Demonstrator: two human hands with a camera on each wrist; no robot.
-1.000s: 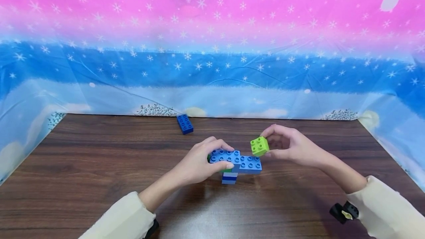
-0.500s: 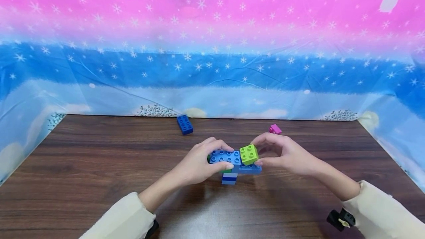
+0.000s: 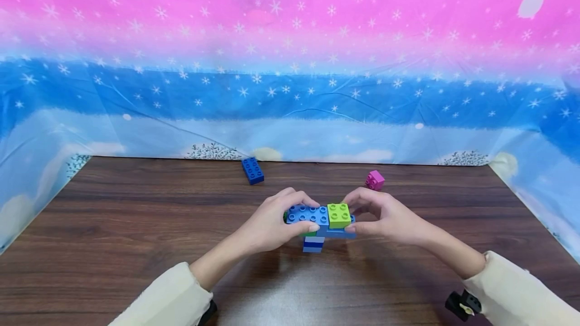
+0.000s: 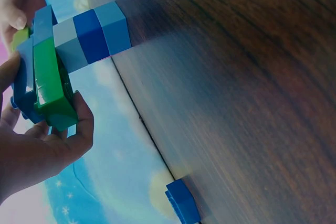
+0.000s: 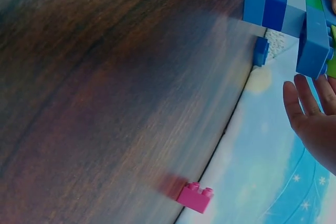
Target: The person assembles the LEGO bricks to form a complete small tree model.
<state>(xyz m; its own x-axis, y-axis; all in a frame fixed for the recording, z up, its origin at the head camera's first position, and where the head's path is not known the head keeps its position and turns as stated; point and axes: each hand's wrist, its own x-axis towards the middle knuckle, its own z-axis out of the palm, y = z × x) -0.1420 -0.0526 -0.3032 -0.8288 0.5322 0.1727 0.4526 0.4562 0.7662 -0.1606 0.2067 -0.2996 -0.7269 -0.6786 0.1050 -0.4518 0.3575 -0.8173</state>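
Observation:
A toy building-brick structure stands on the table in front of me. Its narrow column [image 4: 90, 36] of stacked blue bricks bears a green brick [image 4: 51, 80] and a light blue brick [image 3: 341, 234] side by side. Another light blue brick [image 3: 307, 214] lies on top, and my left hand [image 3: 274, 223] grips it between thumb and fingers from the left. Beside that top brick, a lime green brick [image 3: 339, 215] sits level on the lower light blue one. My right hand [image 3: 385, 218] pinches the lime brick's right side; its far fingertips are partly hidden in the head view.
Near the table's back edge lies a dark blue brick [image 3: 252, 170], left of the structure. A pink brick [image 3: 375, 180] rests on its side just behind my right hand. A patterned cloth [image 3: 290, 89] hangs behind the wooden table [image 3: 136, 245].
My right hand has brought the lime brick left and down, from the air onto the lower light blue brick, and levelled it. The pink brick has come into view. My left hand stays put.

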